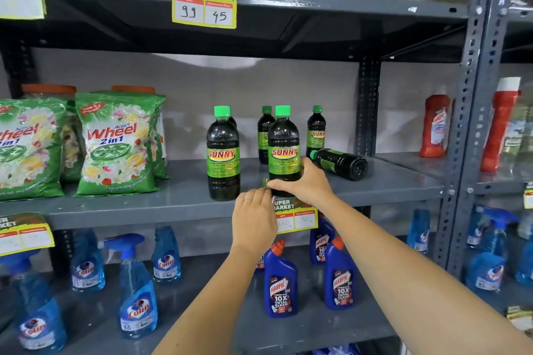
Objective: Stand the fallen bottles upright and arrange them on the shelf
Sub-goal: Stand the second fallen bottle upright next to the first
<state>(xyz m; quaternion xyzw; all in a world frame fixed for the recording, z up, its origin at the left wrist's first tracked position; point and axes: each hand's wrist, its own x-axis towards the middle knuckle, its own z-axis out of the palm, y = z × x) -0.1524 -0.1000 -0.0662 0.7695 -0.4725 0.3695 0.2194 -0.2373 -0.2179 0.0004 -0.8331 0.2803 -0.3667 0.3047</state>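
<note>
While the right hand [302,181] wraps the base of an upright front Sunny bottle [284,150] on the grey shelf [173,196], the left hand [253,219], fingers loosely curled and pinching nothing, rests at the shelf edge just below it. Step in hand, judged: seating this bottle in the front row, level with the upright bottle [223,153] to its left. One fallen bottle [340,163] lies just right of the held one, behind the hand, cap pointing left. Next move likely calls for letting go, reaching right, gripping it mid-body and tipping it upright.
</note>
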